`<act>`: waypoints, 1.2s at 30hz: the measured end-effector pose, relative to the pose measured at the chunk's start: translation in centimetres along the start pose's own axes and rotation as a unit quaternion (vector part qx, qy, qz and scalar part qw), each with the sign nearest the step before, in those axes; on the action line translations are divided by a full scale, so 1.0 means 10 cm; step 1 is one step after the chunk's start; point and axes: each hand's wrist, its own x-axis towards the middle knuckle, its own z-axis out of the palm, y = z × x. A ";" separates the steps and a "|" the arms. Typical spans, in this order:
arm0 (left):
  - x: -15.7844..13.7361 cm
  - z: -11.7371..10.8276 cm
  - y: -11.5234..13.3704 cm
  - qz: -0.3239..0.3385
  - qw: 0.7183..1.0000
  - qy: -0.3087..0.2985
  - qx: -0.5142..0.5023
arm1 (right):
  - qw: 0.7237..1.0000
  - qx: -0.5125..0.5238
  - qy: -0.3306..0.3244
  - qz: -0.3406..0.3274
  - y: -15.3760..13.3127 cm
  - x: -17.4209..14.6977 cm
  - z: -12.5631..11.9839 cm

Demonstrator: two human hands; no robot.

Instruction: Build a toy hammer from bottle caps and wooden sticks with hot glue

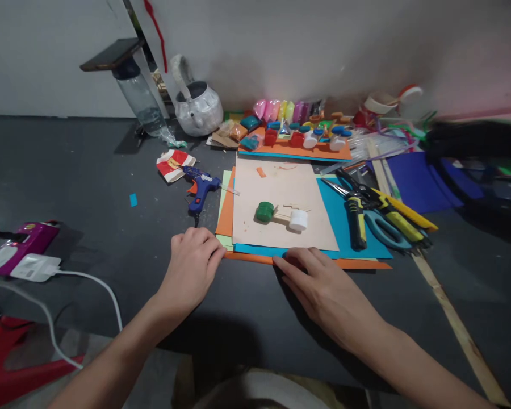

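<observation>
The orange paper edge [253, 258] lay just in front of the pale sheet [281, 184], on the near side of the paper stack. At its left end, the left hand [195, 264] had its fingers curled close together, touching it; the right hand [323, 278], fingers bent, met it with a fingertip farther right. Whether either hand pinched or only pressed, I could not tell.

On the pale sheet, a thin stick [282, 217] lay between a green piece [264, 212] and a white piece [298, 220]. A tug on the edge could probably have dragged the stack and jolted these loose-looking parts. Left of the sheet, the blue glue gun [203, 190] lay near the left knuckles; if hot, a careless shift might have burned them. Right of it, the yellow-and-black pliers [357, 222] and blue-handled scissors [392, 237] rested partly over a blue sheet [336, 218], and their weight might have pinned it and made a pull uneven.
</observation>
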 end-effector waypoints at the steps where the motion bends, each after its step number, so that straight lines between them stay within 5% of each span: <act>1: 0.01 0.00 0.00 -0.002 1.000 -0.002 0.005 | 1.000 -0.005 0.001 0.000 -0.01 0.00 0.00; 22: 0.03 0.12 -0.01 -0.002 0.988 0.053 0.147 | 0.998 -0.054 -0.013 -0.009 -0.08 -0.01 0.00; 27: -0.05 0.10 0.04 0.131 0.973 0.168 0.088 | 0.999 -0.044 -0.019 -0.004 -0.09 -0.03 0.01; 31: -0.11 0.18 0.22 0.266 0.958 0.104 0.039 | 1.000 -0.017 -0.018 0.001 -0.08 -0.04 0.02; 36: -0.08 0.32 0.36 0.241 0.964 0.058 0.094 | 0.998 0.053 0.011 0.023 -0.02 -0.08 0.01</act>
